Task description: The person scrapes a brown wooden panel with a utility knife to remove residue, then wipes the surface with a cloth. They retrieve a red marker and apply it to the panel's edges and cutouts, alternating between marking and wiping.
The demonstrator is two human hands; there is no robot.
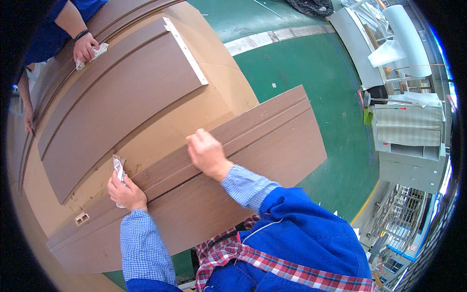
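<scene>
A long brown wood-grain panel with a lengthwise groove lies slantwise in front of me. My left hand rests by its far edge, fingers closed around a crumpled white cloth. The cloth's upper end sticks out past that edge. Over the grooved part of the panel, my right hand is curled closed and slightly blurred. What its fingers hold, if anything, I cannot make out. Near the panel's left end there is a small rectangular fitting. Wood-coloured crumbs lie along the far edge.
Cardboard covers the work surface. Beyond my panel lies a second brown panel with a pale edge strip. At the upper left a co-worker's hand presses a white cloth on another panel. A foam roll stands far right.
</scene>
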